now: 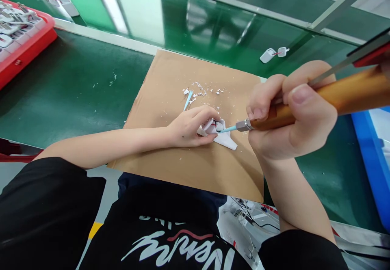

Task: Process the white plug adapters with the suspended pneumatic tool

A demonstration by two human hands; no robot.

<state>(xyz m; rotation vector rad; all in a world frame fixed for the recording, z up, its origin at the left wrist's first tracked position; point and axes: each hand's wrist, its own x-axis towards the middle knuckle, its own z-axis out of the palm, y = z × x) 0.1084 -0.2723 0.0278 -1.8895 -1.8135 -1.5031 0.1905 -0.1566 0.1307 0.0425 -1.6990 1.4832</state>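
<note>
My left hand rests on a brown cardboard sheet. Its fingers close around a small white plastic housing with red and black wires inside. A flat white piece sticks out beneath the housing. My right hand grips an orange-handled tool with a metal collar and a thin light-blue tip. That tip touches or nearly touches the housing's inside. Above the handle, a thin grey metal strip passes by my fingers; I cannot tell whether it is held.
White shavings and a light-blue stick lie on the cardboard. Two wired white parts are beyond it on the green table. A red bin full of white parts stands left, a blue bin right.
</note>
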